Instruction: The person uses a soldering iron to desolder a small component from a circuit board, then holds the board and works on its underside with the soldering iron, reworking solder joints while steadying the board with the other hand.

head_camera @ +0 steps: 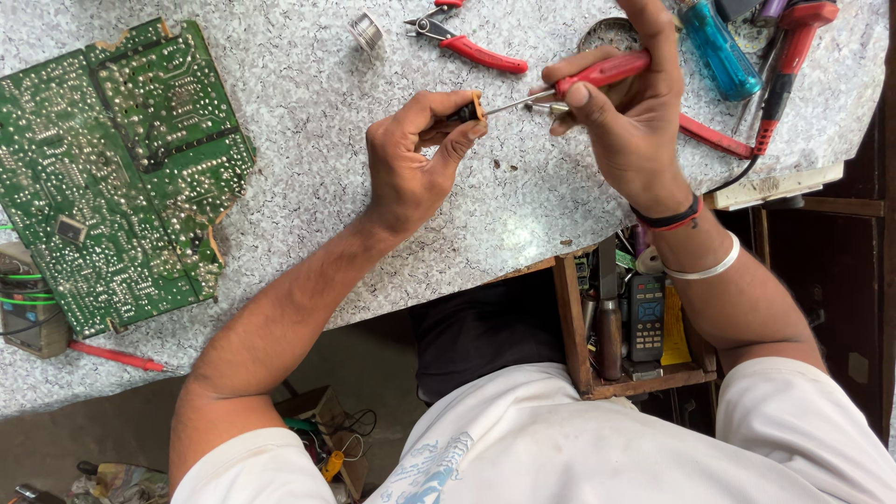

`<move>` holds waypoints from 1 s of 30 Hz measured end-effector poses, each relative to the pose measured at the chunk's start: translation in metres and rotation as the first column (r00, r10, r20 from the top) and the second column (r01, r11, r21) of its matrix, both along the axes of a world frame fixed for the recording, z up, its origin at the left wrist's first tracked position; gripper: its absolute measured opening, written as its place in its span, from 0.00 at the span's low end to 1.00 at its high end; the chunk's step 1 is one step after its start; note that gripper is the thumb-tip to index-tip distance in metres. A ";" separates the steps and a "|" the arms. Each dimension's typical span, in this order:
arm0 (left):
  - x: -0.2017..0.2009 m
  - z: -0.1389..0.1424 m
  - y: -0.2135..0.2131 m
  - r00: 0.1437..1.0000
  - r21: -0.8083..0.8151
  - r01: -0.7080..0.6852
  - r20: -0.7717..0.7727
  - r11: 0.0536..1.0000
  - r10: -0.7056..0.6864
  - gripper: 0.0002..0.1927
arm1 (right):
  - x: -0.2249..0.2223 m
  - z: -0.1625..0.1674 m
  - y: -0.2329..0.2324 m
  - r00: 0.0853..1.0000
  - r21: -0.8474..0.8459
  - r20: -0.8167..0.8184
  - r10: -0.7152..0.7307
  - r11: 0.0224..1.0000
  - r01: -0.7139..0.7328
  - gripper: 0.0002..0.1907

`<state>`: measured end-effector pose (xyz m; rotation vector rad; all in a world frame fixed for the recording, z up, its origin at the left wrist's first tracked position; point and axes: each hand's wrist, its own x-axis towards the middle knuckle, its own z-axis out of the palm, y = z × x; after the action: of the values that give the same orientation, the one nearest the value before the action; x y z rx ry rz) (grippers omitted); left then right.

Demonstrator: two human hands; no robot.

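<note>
Far left, a large green circuit board is laid solder side up on the speckled tabletop, pushed aside, probably so the middle is kept free for the work. A red probe or pen is left below it near the edge.

At the centre, the left hand is clenched round a small black part with an orange end, pinched between thumb and forefinger and raised just off the tabletop; the forearm is stretched in from the lower left, wrist slightly bent, so the part is presented end-on to the tool.

Now the right hand: a red-handled screwdriver is gripped in curled fingers, its thin shaft aimed leftwards, the tip touching the part's orange end. The wrist, ringed by a black band and a pale bangle, is cocked inwards.

Behind it, red cutters, a solder reel and a blue-handled tool are kept near. Lower right, an open drawer is stuffed with tools.
</note>
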<state>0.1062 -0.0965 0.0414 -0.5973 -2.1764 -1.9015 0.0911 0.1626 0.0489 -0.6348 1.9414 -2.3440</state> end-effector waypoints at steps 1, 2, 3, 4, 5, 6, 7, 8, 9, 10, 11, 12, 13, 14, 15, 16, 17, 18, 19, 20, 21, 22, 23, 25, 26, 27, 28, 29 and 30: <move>0.001 -0.001 -0.002 1.000 0.002 0.010 0.000 1.000 -0.010 0.12 | 0.000 -0.002 -0.002 0.999 0.053 -0.031 -0.030 0.998 0.032 0.31; 0.005 -0.001 -0.002 1.000 0.003 0.021 -0.004 1.000 -0.021 0.12 | 0.001 -0.005 -0.005 0.997 0.080 -0.052 -0.055 0.995 0.059 0.28; 0.004 -0.002 -0.005 0.999 0.002 0.031 -0.009 1.000 -0.031 0.12 | 0.001 -0.007 -0.008 0.994 0.109 -0.081 -0.067 0.991 0.076 0.27; 0.004 -0.002 -0.008 1.000 -0.004 0.021 -0.007 1.000 -0.021 0.12 | 0.001 -0.008 -0.010 0.991 0.137 -0.110 -0.079 0.986 0.094 0.27; 0.002 -0.003 -0.010 1.000 -0.008 0.011 -0.006 1.000 -0.011 0.12 | 0.001 -0.008 -0.013 0.986 0.171 -0.146 -0.077 0.980 0.102 0.30; 0.001 -0.003 -0.013 1.000 -0.012 0.001 -0.007 1.000 -0.001 0.12 | 0.000 -0.006 -0.014 0.990 0.150 -0.127 -0.057 0.986 0.076 0.32; -0.001 -0.002 -0.016 1.000 -0.011 0.005 0.009 1.000 -0.005 0.12 | 0.000 -0.004 -0.016 0.993 0.129 -0.108 -0.037 0.990 0.051 0.34; -0.003 -0.002 -0.019 1.000 -0.008 0.009 0.024 1.000 -0.008 0.12 | -0.002 -0.001 -0.016 0.999 0.050 -0.035 0.004 0.999 -0.002 0.37; -0.005 -0.001 -0.020 0.999 -0.005 0.011 0.039 1.000 -0.011 0.12 | -0.004 0.003 -0.018 1.000 0.031 -0.006 0.013 0.999 -0.013 0.38; -0.006 -0.001 -0.021 0.999 -0.013 0.013 0.037 1.000 -0.013 0.12 | -0.005 0.007 -0.019 1.000 0.011 0.023 0.022 1.000 -0.022 0.40; -0.007 0.000 -0.021 0.999 -0.021 0.016 0.034 1.000 -0.016 0.12 | -0.008 0.010 -0.021 1.000 0.055 0.008 -0.008 0.998 0.007 0.40; -0.009 0.001 -0.020 0.999 -0.029 0.021 0.031 0.999 -0.020 0.12 | -0.010 0.014 -0.023 0.999 0.083 0.023 -0.043 0.996 0.041 0.40; -0.010 0.002 -0.020 0.999 -0.022 0.014 0.051 1.000 -0.013 0.12 | -0.013 0.016 -0.025 0.996 0.111 0.039 -0.078 0.991 0.073 0.41; -0.011 0.003 -0.019 0.998 -0.016 0.008 0.069 1.000 -0.007 0.12 | -0.015 0.018 -0.027 0.989 0.124 0.083 -0.118 0.986 0.108 0.42; -0.012 0.003 -0.019 0.996 -0.007 0.003 0.084 1.000 -0.002 0.13 | -0.017 0.019 -0.028 0.979 0.139 0.124 -0.159 0.980 0.142 0.44; -0.013 0.004 -0.017 0.997 -0.007 -0.001 0.081 1.000 0.001 0.13 | -0.018 0.020 -0.028 0.954 0.034 0.252 -0.164 0.986 0.160 0.48; -0.013 0.005 -0.015 0.997 -0.007 -0.005 0.077 1.000 0.005 0.13 | -0.019 0.020 -0.028 0.915 -0.069 0.373 -0.153 0.979 0.192 0.53; -0.013 0.005 -0.012 0.997 -0.006 -0.010 0.072 1.000 0.010 0.13 | -0.021 0.021 -0.024 0.864 -0.165 0.486 -0.129 0.958 0.236 0.57; -0.012 0.005 -0.007 0.997 0.007 0.001 0.073 1.000 -0.002 0.13 | -0.021 0.021 -0.020 0.928 -0.141 0.359 -0.094 0.978 0.154 0.54; -0.013 0.005 -0.001 0.997 0.020 0.011 0.073 1.000 -0.013 0.13 | -0.021 0.020 -0.015 0.973 -0.104 0.226 -0.050 0.992 0.075 0.50; -0.011 0.005 0.005 0.997 0.030 0.018 0.078 0.999 -0.020 0.13 | -0.020 0.020 -0.010 0.996 -0.057 0.094 0.005 0.998 0.000 0.47; -0.010 0.005 0.011 0.996 0.016 0.000 0.087 1.000 -0.002 0.13 | -0.020 0.018 -0.005 0.994 -0.038 0.104 -0.037 0.998 0.041 0.48; -0.009 0.005 0.019 0.995 0.002 -0.016 0.095 1.000 0.016 0.14 | -0.019 0.017 0.000 0.990 -0.018 0.112 -0.081 0.996 0.084 0.48; -0.012 0.005 0.030 0.995 -0.018 -0.041 0.089 0.999 0.043 0.14 | -0.019 0.014 0.010 0.987 0.002 0.108 -0.121 0.993 0.121 0.49; -0.011 0.006 0.034 0.996 -0.028 -0.049 0.079 0.998 0.051 0.14 | -0.018 0.013 0.015 0.988 0.001 0.100 -0.119 0.993 0.119 0.49; -0.010 0.007 0.038 0.996 -0.037 -0.052 0.072 0.998 0.054 0.14 | -0.018 0.012 0.019 0.988 0.000 0.095 -0.122 0.993 0.122 0.49; -0.011 0.007 0.042 0.996 -0.026 -0.055 0.072 0.998 0.057 0.14 | -0.020 0.012 0.026 0.992 -0.079 0.115 -0.055 0.995 0.064 0.50; -0.011 0.008 0.047 0.996 -0.015 -0.056 0.074 0.998 0.057 0.14 | -0.021 0.013 0.032 0.991 -0.156 0.131 0.012 0.988 0.008 0.51; -0.013 0.008 0.050 0.996 -0.003 -0.057 0.075 0.998 0.057 0.14 | -0.024 0.013 0.036 0.987 -0.231 0.141 0.081 0.972 -0.046 0.52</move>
<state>0.0933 -0.0460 0.0496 -0.4655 -2.2142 -1.9234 0.0676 0.1988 0.0624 -0.5066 1.5837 -2.5142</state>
